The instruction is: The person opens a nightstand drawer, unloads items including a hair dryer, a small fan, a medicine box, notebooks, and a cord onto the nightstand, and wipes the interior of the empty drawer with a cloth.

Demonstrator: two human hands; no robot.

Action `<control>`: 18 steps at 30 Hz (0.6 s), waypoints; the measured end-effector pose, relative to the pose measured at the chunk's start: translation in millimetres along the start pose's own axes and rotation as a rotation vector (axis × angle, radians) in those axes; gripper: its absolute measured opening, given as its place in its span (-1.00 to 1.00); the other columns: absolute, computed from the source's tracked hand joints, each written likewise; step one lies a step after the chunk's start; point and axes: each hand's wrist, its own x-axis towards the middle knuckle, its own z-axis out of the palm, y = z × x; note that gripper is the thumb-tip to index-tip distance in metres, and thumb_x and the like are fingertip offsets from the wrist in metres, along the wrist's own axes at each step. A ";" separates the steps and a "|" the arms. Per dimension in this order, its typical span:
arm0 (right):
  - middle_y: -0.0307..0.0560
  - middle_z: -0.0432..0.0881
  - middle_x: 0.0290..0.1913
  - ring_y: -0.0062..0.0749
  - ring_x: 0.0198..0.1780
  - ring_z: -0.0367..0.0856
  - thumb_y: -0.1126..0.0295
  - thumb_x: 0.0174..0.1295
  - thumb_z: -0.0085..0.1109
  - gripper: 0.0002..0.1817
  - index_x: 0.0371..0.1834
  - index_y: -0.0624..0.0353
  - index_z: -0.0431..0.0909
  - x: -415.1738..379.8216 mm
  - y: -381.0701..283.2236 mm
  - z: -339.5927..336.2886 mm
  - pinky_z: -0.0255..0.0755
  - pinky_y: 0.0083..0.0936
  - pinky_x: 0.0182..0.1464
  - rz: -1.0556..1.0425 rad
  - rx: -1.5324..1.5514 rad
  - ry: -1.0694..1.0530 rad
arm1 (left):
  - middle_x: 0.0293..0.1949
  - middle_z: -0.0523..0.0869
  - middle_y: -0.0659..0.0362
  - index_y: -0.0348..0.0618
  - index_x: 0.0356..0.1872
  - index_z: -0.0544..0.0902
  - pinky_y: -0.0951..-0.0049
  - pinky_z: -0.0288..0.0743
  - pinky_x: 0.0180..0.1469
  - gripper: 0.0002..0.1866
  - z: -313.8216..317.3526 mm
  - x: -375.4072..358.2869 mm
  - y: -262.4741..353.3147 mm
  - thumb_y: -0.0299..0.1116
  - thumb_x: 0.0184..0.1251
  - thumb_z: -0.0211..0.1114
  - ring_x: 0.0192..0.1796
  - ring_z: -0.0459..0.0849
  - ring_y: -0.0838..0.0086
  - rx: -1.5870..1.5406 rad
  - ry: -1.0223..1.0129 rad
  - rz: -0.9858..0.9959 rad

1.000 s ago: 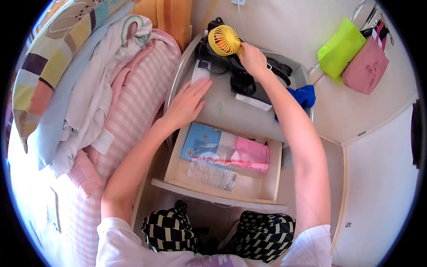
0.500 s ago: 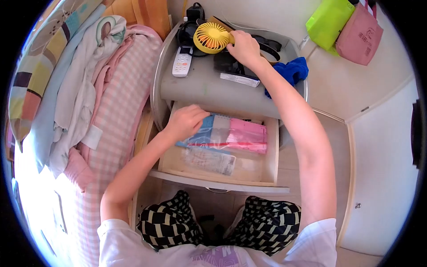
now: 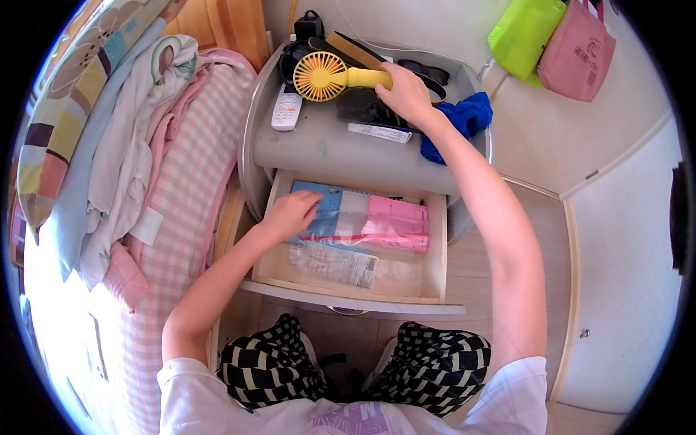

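My right hand (image 3: 407,94) is closed around the handle of a yellow handheld fan (image 3: 366,78), whose round head points left above the grey cabinet top. Under the fan lie a dark, shiny case (image 3: 362,107) and a white box edge (image 3: 379,133). My left hand (image 3: 292,215) is over the left part of the pulled-out drawer (image 3: 435,279), its fingers loosely bent and apart, by a blue packet (image 3: 330,197). Beside it in the drawer are a pink packet (image 3: 399,217) and a clear plastic wrapper (image 3: 337,264) with a printed label.
On the cabinet top are a white remote control (image 3: 287,109), sunglasses (image 3: 425,71), a belt (image 3: 355,49) and a blue cloth (image 3: 464,119). A bed with a pink checked cover (image 3: 185,174) stands at left. Green (image 3: 523,36) and pink (image 3: 578,54) bags hang at right.
The fan has shifted left and turned, so its handle now shows lengthwise. My left hand has moved slightly down and left, back from the middle of the packets.
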 end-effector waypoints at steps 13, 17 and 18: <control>0.07 0.62 -0.08 -0.05 0.01 0.57 0.33 0.12 0.23 -0.67 -0.05 0.21 0.56 -180.6 -45.2 -66.0 0.45 -0.26 0.05 -0.105 0.162 -0.537 | 0.28 0.37 -0.17 -0.27 0.31 0.27 0.16 0.36 0.28 -0.25 13.0 -8.0 -11.7 -0.16 0.14 0.35 0.26 0.43 -0.02 -0.050 -0.412 -0.356; 0.16 0.47 0.20 0.04 0.18 0.48 0.16 0.14 0.24 -0.41 0.20 0.22 0.38 -247.7 -15.5 -35.6 0.36 -0.17 0.22 -0.013 -0.050 -0.822 | 0.41 0.19 -0.17 -0.37 0.41 0.12 0.21 0.22 0.40 0.07 33.5 -15.5 -28.3 0.06 -0.02 0.46 0.41 0.26 0.03 0.176 -0.539 -0.279; 0.19 0.40 0.27 0.08 0.20 0.46 0.12 0.13 0.26 -0.31 0.28 0.23 0.30 -255.0 -14.7 -32.3 0.35 -0.14 0.23 0.030 -0.106 -0.877 | 0.41 0.19 -0.17 -0.37 0.41 0.12 0.21 0.22 0.40 0.07 33.1 -14.5 -26.2 0.06 -0.02 0.46 0.41 0.26 0.03 0.176 -0.541 -0.280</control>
